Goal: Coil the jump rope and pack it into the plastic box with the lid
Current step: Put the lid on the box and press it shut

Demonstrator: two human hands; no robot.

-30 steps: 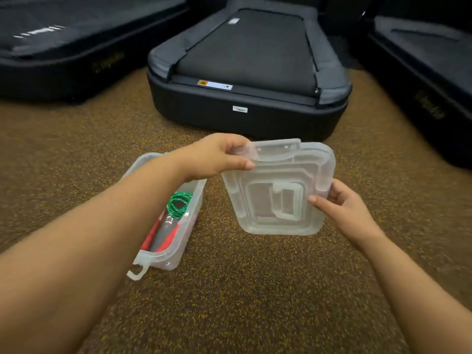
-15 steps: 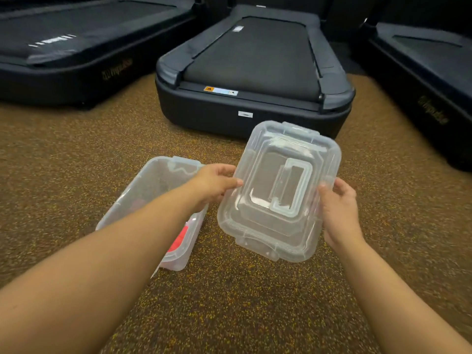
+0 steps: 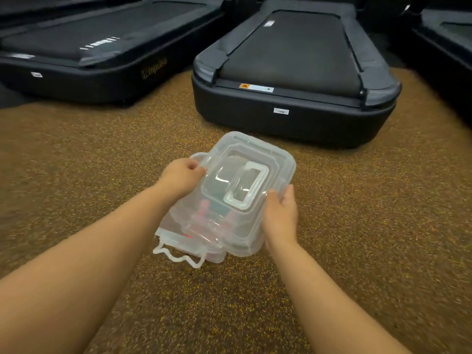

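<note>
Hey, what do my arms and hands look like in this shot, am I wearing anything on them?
Both forearms are bare as far as the frame shows: no sleeves, watch, bracelet or gloves. The left hand and right hand show no rings on the fingers in view, though the picture is slightly blurred. No markings or tattoos are visible on either arm.

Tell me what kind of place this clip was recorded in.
Most likely a gym or fitness room. Several black treadmills stand side by side on speckled rubber flooring, and both hands hold a clear lid over a box with reddish contents.
</note>
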